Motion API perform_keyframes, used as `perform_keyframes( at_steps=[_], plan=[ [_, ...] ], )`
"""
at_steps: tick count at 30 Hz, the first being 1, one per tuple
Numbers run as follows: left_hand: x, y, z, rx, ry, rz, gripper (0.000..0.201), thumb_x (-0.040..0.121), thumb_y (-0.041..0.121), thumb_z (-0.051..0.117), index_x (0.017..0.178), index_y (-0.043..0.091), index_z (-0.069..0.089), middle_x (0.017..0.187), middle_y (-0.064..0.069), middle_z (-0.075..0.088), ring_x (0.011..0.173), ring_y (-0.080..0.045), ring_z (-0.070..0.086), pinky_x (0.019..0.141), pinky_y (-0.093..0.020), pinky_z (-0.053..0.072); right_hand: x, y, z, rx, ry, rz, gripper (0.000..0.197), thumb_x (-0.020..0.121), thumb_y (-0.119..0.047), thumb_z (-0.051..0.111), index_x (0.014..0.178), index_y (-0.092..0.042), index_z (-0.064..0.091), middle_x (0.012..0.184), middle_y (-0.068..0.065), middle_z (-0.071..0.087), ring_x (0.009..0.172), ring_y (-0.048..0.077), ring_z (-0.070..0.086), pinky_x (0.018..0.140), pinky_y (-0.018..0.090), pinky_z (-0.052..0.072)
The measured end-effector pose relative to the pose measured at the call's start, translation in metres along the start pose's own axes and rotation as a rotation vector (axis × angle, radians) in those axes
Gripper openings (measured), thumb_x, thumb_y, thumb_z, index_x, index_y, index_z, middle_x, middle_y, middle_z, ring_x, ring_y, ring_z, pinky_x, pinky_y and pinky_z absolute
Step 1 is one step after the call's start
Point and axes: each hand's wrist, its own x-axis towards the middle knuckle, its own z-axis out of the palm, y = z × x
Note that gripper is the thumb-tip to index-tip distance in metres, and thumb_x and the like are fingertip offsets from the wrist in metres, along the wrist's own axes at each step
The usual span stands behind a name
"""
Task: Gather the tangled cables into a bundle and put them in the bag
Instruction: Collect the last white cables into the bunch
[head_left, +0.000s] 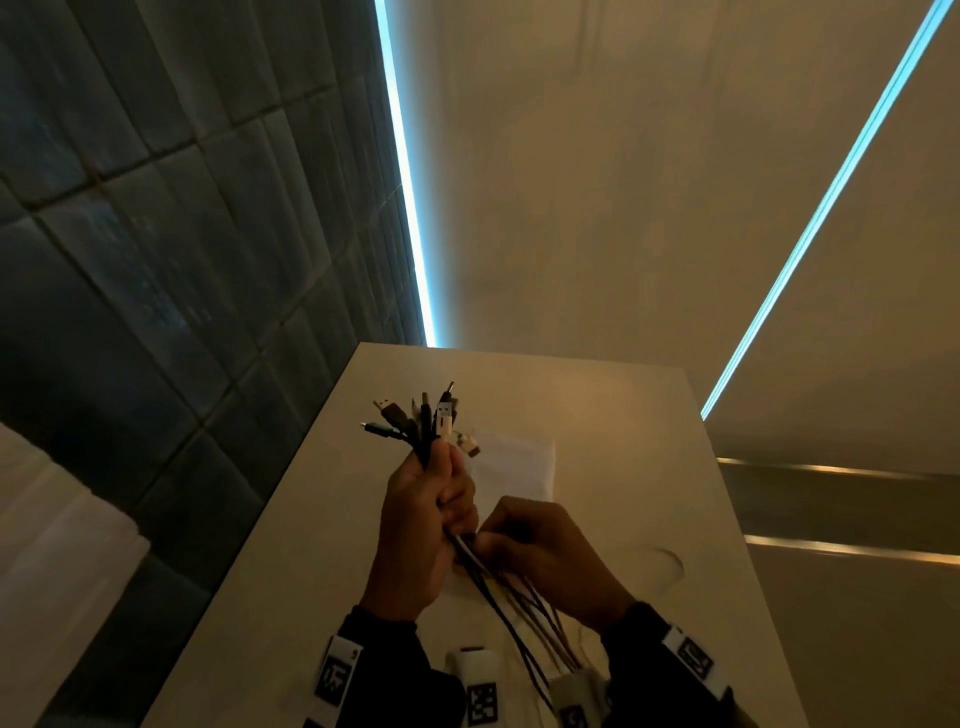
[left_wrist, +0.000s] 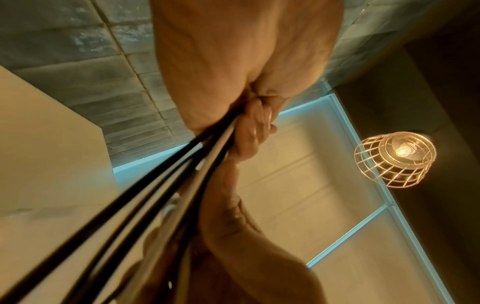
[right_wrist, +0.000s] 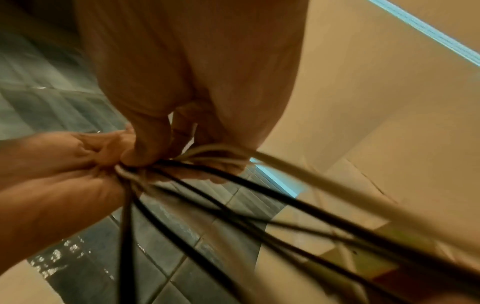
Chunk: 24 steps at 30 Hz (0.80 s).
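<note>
My left hand grips a bundle of black and white cables upright above the table, their plugs fanned out above my fist. Just below that fist my right hand pinches the same cable strands, which trail down toward my body. The left wrist view has the cables running out of my left hand. In the right wrist view my right hand closes on the strands next to the left fist. A pale flat bag lies on the table behind my hands.
The white table stretches ahead, with a grey tiled wall to its left. A faint ring mark sits on the table right of my hands. A wire-cage lamp hangs overhead.
</note>
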Motion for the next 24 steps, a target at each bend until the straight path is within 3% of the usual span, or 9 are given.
perform_keyframes(
  at_steps=[2,4,7,10,14,18,21,23,24],
  plan=[
    [0.0,0.004,-0.005,0.03,0.0,0.021,0.029,0.094,0.03,0.042,0.074,0.01,0.042,0.055,0.002,0.023,0.042,-0.008,0.017,0.039,-0.021,0.017,-0.001,0.001,-0.001,0.076,-0.017,0.042,0.02,0.088,-0.014,0.066,0.077,0.002,0.063,0.072,0.009,0.063,0.07,0.017,0.059,0.071,0.027,0.048],
    [0.001,0.009,-0.009,0.043,0.014,0.042,0.029,0.095,0.029,0.041,0.073,0.011,0.04,0.055,0.003,0.022,0.04,-0.007,0.016,0.038,-0.018,0.018,-0.004,0.002,-0.005,0.145,0.003,0.078,0.013,0.09,-0.003,0.061,0.079,0.004,0.062,0.069,0.001,0.067,0.07,0.007,0.064,0.071,0.02,0.05],
    [-0.001,0.016,-0.014,-0.019,0.042,0.057,0.028,0.099,0.024,0.037,0.074,0.012,0.041,0.052,0.006,0.026,0.038,-0.004,0.018,0.036,-0.015,0.019,-0.011,0.011,-0.01,0.12,0.026,0.111,0.015,0.092,0.003,0.054,0.079,0.003,0.061,0.054,-0.011,0.064,0.055,-0.004,0.059,0.056,0.01,0.045],
    [-0.003,0.019,-0.013,-0.04,0.045,0.067,0.029,0.102,0.021,0.034,0.075,0.013,0.043,0.051,0.008,0.028,0.037,-0.003,0.019,0.035,-0.015,0.019,-0.016,0.034,-0.012,0.009,0.05,0.131,0.021,0.093,-0.008,0.059,0.074,-0.002,0.064,0.048,-0.013,0.052,0.046,-0.001,0.043,0.051,0.013,0.034],
    [-0.006,0.026,-0.014,-0.06,0.067,0.091,0.031,0.102,0.022,0.032,0.074,0.013,0.043,0.049,0.008,0.029,0.036,-0.003,0.02,0.035,-0.015,0.018,-0.025,0.074,-0.024,-0.141,0.096,0.161,0.028,0.094,-0.012,0.057,0.067,-0.013,0.064,0.052,-0.014,0.053,0.052,-0.002,0.045,0.057,0.011,0.035],
    [-0.008,0.026,-0.016,0.004,0.097,0.051,0.033,0.103,0.023,0.034,0.073,0.014,0.045,0.05,0.006,0.03,0.037,-0.004,0.02,0.034,-0.017,0.018,-0.03,0.099,-0.037,-0.34,0.119,0.27,0.034,0.092,-0.014,0.059,0.06,-0.024,0.062,0.054,-0.013,0.055,0.055,-0.001,0.048,0.062,0.02,0.038],
    [-0.011,0.021,-0.013,0.274,0.092,-0.054,0.034,0.103,0.025,0.035,0.073,0.011,0.044,0.051,-0.003,0.042,0.035,-0.01,0.025,0.036,-0.018,0.022,-0.018,0.067,-0.034,-0.218,0.257,0.268,0.021,0.091,-0.015,0.059,0.073,-0.007,0.066,0.056,-0.007,0.053,0.05,0.006,0.044,0.052,0.021,0.035],
    [-0.013,0.018,-0.008,0.388,0.074,-0.149,0.033,0.104,0.025,0.033,0.079,0.008,0.047,0.061,-0.012,0.063,0.037,-0.016,0.042,0.038,-0.02,0.029,-0.011,0.03,-0.031,0.028,0.266,0.212,0.018,0.092,-0.013,0.058,0.083,0.002,0.062,0.057,0.0,0.048,0.046,0.01,0.039,0.044,0.022,0.032],
    [-0.015,0.016,-0.004,0.405,0.058,-0.191,0.032,0.104,0.025,0.032,0.087,0.006,0.05,0.072,-0.016,0.07,0.045,-0.021,0.055,0.041,-0.023,0.037,-0.01,0.01,-0.027,0.119,0.228,0.162,0.018,0.092,-0.011,0.058,0.085,0.005,0.06,0.058,0.002,0.047,0.046,0.01,0.038,0.043,0.022,0.031]
  ],
)
